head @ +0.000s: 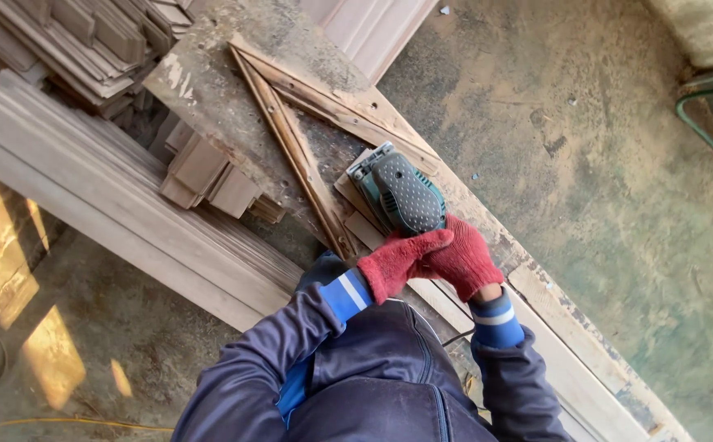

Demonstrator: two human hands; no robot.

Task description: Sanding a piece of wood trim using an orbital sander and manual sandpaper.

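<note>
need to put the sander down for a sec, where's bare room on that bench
Bare bench top lies at the far end, beyond the corner of the wooden frame. A smaller patch sits inside the frame's angle. Near the sander it is crowded: both gloved hands, left and right, and stacked strips.

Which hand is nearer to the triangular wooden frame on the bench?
Left. The left hand grips the sander on the side facing the frame, close to its lower corner. The right hand holds the sander's far side.
</note>
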